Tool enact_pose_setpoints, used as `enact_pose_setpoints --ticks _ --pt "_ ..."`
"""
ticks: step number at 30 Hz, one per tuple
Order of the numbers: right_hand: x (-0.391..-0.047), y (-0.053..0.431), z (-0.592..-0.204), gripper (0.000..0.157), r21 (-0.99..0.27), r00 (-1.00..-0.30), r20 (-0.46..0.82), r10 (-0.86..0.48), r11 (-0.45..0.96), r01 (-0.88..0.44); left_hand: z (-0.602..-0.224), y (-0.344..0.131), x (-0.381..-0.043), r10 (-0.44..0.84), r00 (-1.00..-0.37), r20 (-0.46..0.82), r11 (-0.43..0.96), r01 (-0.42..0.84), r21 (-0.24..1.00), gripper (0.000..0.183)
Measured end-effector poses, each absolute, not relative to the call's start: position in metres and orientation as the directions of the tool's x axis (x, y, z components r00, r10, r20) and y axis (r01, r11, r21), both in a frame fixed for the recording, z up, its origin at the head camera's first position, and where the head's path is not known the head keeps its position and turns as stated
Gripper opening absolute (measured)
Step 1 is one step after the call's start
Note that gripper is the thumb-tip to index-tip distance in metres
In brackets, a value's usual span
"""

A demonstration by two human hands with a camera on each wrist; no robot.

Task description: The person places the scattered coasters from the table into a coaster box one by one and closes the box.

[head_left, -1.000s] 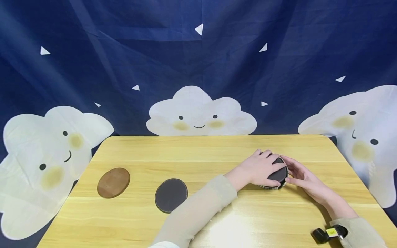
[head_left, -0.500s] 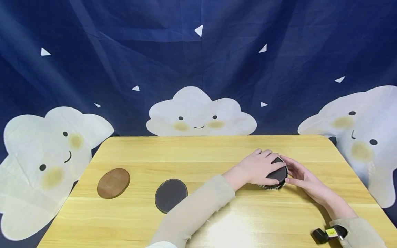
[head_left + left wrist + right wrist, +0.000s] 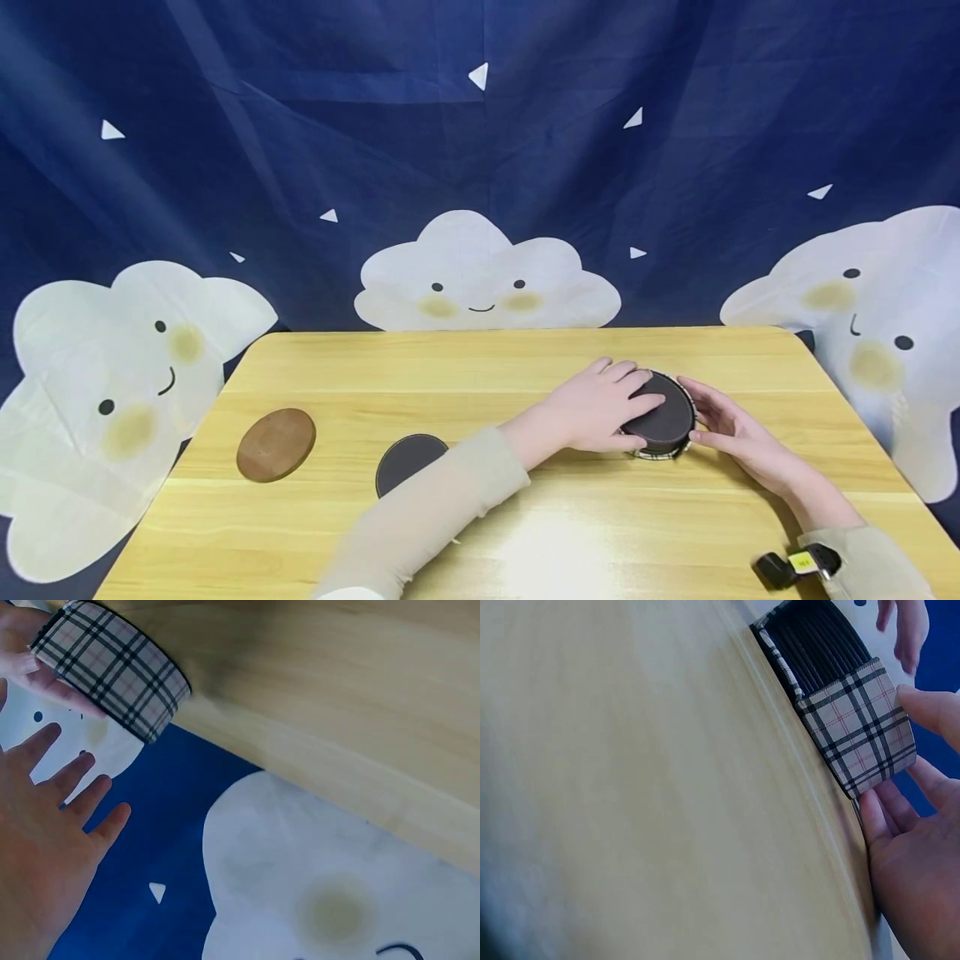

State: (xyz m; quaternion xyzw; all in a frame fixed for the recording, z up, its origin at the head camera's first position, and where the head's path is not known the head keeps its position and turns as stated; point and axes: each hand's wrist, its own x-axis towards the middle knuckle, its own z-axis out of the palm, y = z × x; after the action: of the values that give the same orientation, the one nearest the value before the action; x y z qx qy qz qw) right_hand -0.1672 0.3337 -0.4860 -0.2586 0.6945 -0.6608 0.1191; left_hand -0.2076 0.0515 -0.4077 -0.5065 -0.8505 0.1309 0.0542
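Note:
A round coaster holder with a black, red and cream plaid wall stands on the right part of the table. Black coasters are stacked inside, seen through a gap in its wall; the topmost dark disc shows in the head view. My right hand holds the holder's right side, thumb and fingers on the plaid wall. At the holder's left, my left hand has its fingers spread over the edge in the head view. The left wrist view shows those fingers extended and clear of the plaid wall.
A brown round coaster lies at the table's left. Nearer the middle is a black round coaster, partly covered by the left sleeve. A navy curtain with clouds hangs behind the wooden table.
My left hand has drawn back leftward from the top of the coaster holder, uncovering more of the dark disc. The right hand and the holder stay in place.

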Motion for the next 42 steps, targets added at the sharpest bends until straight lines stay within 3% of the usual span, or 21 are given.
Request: enact_pose_setpoints --ticks 19,42 --pt "-0.168 0.333 -0.487 0.075 -0.975 -0.836 0.202 -0.510 -0.024 -0.222 -0.397 -0.049 -0.181 0.875 -0.482 0.046 0.477 0.842 -0.252 0.065" --pt "-0.166 0.333 -0.487 0.077 -0.976 -0.837 0.203 -0.509 -0.031 -0.218 -0.413 -0.151 -0.127 0.799 -0.583 0.147 0.601 0.776 -0.191 0.066"
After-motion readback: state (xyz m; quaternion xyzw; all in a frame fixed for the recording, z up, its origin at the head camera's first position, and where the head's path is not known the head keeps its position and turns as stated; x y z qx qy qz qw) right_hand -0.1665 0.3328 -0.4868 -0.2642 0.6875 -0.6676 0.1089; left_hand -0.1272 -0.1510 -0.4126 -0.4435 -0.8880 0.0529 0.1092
